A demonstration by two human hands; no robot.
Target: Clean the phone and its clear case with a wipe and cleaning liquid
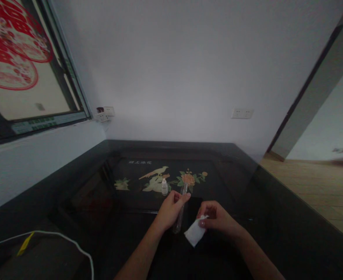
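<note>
Grasps transparent cylindrical tube [180, 219] in left hand [170, 211] and folded white tissue [195, 234] in right hand [215, 218] at tube's five o'clock, not yet touching, with white plastic bottle [164, 188] unheld at eleven.

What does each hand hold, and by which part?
Left hand: clear tube-like item, near its far end. Right hand: white tissue or cloth, near its upper edge.
</note>
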